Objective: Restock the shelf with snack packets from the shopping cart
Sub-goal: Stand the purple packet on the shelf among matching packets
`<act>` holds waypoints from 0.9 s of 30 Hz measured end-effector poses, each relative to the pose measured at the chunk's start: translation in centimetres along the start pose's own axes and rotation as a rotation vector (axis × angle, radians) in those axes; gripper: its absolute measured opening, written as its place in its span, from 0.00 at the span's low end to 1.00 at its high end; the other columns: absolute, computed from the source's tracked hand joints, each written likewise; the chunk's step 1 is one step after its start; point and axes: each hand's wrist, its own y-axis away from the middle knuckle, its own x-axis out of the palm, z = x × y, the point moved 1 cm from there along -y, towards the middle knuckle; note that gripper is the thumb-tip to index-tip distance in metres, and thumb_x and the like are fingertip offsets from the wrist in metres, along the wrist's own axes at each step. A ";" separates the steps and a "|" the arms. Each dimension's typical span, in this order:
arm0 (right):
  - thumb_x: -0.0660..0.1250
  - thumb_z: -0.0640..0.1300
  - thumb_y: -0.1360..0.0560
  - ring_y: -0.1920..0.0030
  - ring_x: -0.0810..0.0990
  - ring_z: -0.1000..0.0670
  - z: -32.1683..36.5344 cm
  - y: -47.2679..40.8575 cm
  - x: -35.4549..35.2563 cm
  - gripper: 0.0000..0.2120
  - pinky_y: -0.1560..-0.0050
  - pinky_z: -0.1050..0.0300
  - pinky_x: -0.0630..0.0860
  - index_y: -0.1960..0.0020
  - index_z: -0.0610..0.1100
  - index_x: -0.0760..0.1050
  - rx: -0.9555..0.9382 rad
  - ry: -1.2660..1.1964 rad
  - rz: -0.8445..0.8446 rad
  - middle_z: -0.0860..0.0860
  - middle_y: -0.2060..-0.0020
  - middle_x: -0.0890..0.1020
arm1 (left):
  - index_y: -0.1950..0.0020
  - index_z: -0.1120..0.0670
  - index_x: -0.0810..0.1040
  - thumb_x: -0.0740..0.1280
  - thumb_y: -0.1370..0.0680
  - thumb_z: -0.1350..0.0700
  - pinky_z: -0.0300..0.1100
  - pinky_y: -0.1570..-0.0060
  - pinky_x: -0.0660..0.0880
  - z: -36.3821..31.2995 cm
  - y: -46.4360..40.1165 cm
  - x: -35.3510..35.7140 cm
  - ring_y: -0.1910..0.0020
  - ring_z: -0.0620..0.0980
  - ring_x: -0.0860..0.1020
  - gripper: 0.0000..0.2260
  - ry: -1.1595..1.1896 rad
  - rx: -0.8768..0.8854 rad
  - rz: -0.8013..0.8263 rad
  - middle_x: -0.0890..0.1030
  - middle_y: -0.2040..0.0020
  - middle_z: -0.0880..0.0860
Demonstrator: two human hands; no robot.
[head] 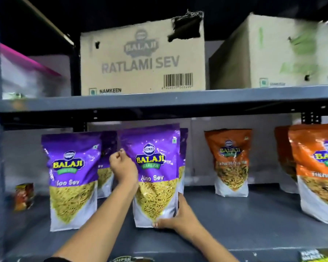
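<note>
The grey shelf point(235, 220) carries 2 cardboard boxes overhead and rows of purple and orange packets below. The purple packet point(153, 173) being placed stands upright at the front, beside another purple packet point(72, 178). The right hand point(175, 219) has its grip closed on the bottom corner; the left hand point(123, 167) pinches its left edge. Letting go unevenly could tip it forward off the shelf.

grey shelf point(235, 220), purple packets point(72, 178), orange packets point(230, 161)
</note>
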 end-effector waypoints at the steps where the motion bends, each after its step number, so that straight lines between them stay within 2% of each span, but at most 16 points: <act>1: 0.85 0.45 0.46 0.44 0.82 0.54 -0.2 -0.4 -0.1 0.41 0.43 0.55 0.80 0.38 0.50 0.70 0.013 0.036 -0.001 0.52 0.44 0.83 | 0.45 0.69 0.75 0.61 0.20 0.58 0.33 0.70 0.65 0.7 -0.3 0.2 0.59 0.51 0.72 0.13 0.002 -0.007 0.019 0.76 0.58 0.59; 3: 0.85 0.44 0.44 0.48 0.82 0.58 -0.8 -0.8 -0.2 0.37 0.50 0.63 0.80 0.39 0.48 0.71 0.026 0.065 -0.004 0.52 0.46 0.84 | 0.44 0.69 0.74 0.60 0.20 0.58 0.33 0.71 0.65 1.6 -0.8 0.5 0.61 0.51 0.71 0.14 0.015 -0.021 0.057 0.75 0.60 0.56; 5: 0.84 0.43 0.43 0.55 0.79 0.67 -1.5 -1.1 -0.2 0.36 0.58 0.72 0.75 0.40 0.48 0.71 0.016 0.065 -0.004 0.55 0.48 0.83 | 0.45 0.67 0.75 0.61 0.20 0.56 0.40 0.65 0.66 2.2 -1.1 0.8 0.60 0.50 0.71 0.14 0.019 -0.035 0.076 0.75 0.58 0.56; 7: 0.84 0.43 0.42 0.56 0.79 0.68 -1.8 -1.2 -0.1 0.36 0.59 0.75 0.72 0.39 0.48 0.71 0.008 0.060 0.001 0.57 0.47 0.83 | 0.51 0.61 0.76 0.61 0.20 0.53 0.38 0.63 0.64 2.9 -0.9 0.6 0.66 0.46 0.69 0.11 0.016 -0.052 0.099 0.74 0.62 0.53; 9: 0.84 0.42 0.42 0.55 0.78 0.68 -1.9 -1.3 -0.1 0.36 0.59 0.77 0.72 0.38 0.50 0.70 0.004 0.051 0.005 0.59 0.47 0.82 | 0.60 0.54 0.73 0.60 0.20 0.51 0.34 0.69 0.67 3.3 -0.1 0.1 0.68 0.43 0.65 0.12 0.012 -0.051 0.131 0.70 0.67 0.49; 11: 0.83 0.42 0.41 0.57 0.78 0.70 -2.1 -1.5 -0.1 0.35 0.61 0.79 0.71 0.40 0.51 0.70 0.014 0.056 0.004 0.62 0.50 0.80 | 0.58 0.56 0.74 0.58 0.19 0.49 0.26 0.66 0.68 4.3 0.5 -0.6 0.63 0.45 0.70 0.14 0.012 -0.041 0.170 0.74 0.63 0.49; 12: 0.83 0.42 0.41 0.56 0.78 0.68 -2.2 -1.5 0.0 0.34 0.61 0.79 0.71 0.40 0.51 0.70 0.020 0.066 0.004 0.62 0.50 0.80 | 0.53 0.59 0.77 0.57 0.19 0.48 0.27 0.57 0.70 4.8 1.0 -1.2 0.57 0.47 0.73 0.16 0.002 -0.043 0.202 0.77 0.57 0.51; 14: 0.83 0.44 0.40 0.51 0.79 0.59 -2.0 -1.4 0.0 0.35 0.61 0.78 0.71 0.38 0.48 0.70 0.017 0.093 0.006 0.56 0.48 0.80 | 0.42 0.57 0.79 0.54 0.19 0.45 0.41 0.39 0.71 5.6 1.9 -2.1 0.44 0.51 0.77 0.20 -0.016 -0.064 0.293 0.80 0.43 0.53; 16: 0.83 0.45 0.40 0.48 0.80 0.54 -1.7 -1.2 0.1 0.37 0.61 0.79 0.71 0.37 0.46 0.68 0.002 0.125 0.006 0.53 0.46 0.80 | 0.48 0.49 0.80 0.52 0.19 0.45 0.44 0.41 0.71 6.3 2.9 -3.1 0.43 0.51 0.77 0.18 -0.046 -0.062 0.352 0.81 0.43 0.53; 17: 0.83 0.44 0.40 0.49 0.80 0.59 -1.4 -0.9 0.3 0.38 0.61 0.80 0.70 0.35 0.47 0.67 -0.011 0.138 0.004 0.56 0.47 0.79 | 0.50 0.48 0.79 0.51 0.19 0.44 0.43 0.43 0.70 6.5 3.3 -3.7 0.44 0.52 0.77 0.18 -0.102 -0.067 0.363 0.81 0.44 0.52; 19: 0.83 0.42 0.39 0.52 0.79 0.67 -0.5 -0.5 0.3 0.40 0.59 0.81 0.70 0.33 0.48 0.66 -0.072 0.135 -0.047 0.62 0.49 0.79 | 0.43 0.51 0.78 0.50 0.19 0.41 0.42 0.43 0.68 6.8 4.0 -4.7 0.40 0.54 0.76 0.22 -0.206 -0.119 0.392 0.80 0.40 0.55; 21: 0.83 0.41 0.39 0.45 0.81 0.57 0.4 0.1 0.3 0.42 0.46 0.71 0.75 0.31 0.45 0.65 -0.157 0.082 -0.137 0.56 0.45 0.80 | 0.38 0.55 0.76 0.49 0.20 0.40 0.40 0.44 0.65 7.1 4.2 -5.9 0.37 0.54 0.75 0.25 -0.314 -0.152 0.379 0.80 0.39 0.54; 23: 0.81 0.45 0.35 0.34 0.76 0.48 1.6 1.3 0.6 0.42 0.32 0.53 0.72 0.28 0.40 0.64 -0.265 0.108 -0.285 0.45 0.35 0.77 | 0.44 0.53 0.74 0.49 0.19 0.41 0.41 0.45 0.65 6.6 4.7 -7.4 0.39 0.52 0.75 0.21 -0.333 -0.134 0.388 0.80 0.49 0.47; 24: 0.79 0.46 0.33 0.31 0.73 0.46 2.0 2.2 1.1 0.40 0.30 0.49 0.70 0.28 0.39 0.65 -0.325 0.133 -0.348 0.43 0.33 0.75 | 0.45 0.50 0.73 0.50 0.19 0.42 0.43 0.43 0.67 6.2 5.1 -8.3 0.39 0.52 0.75 0.17 -0.312 -0.130 0.390 0.78 0.50 0.45; 26: 0.75 0.45 0.28 0.30 0.71 0.46 2.7 3.9 2.9 0.33 0.28 0.50 0.67 0.29 0.36 0.67 -0.454 0.126 -0.393 0.42 0.32 0.74 | 0.43 0.49 0.74 0.51 0.19 0.43 0.49 0.36 0.69 4.9 5.7 -10.2 0.38 0.50 0.75 0.16 -0.241 -0.155 0.394 0.78 0.43 0.47; 27: 0.74 0.44 0.27 0.31 0.72 0.47 2.8 4.8 4.3 0.30 0.28 0.52 0.67 0.31 0.35 0.68 -0.520 0.113 -0.372 0.42 0.33 0.75 | 0.42 0.50 0.75 0.50 0.18 0.44 0.49 0.36 0.70 4.2 6.1 -11.7 0.39 0.49 0.75 0.18 -0.199 -0.163 0.394 0.79 0.40 0.50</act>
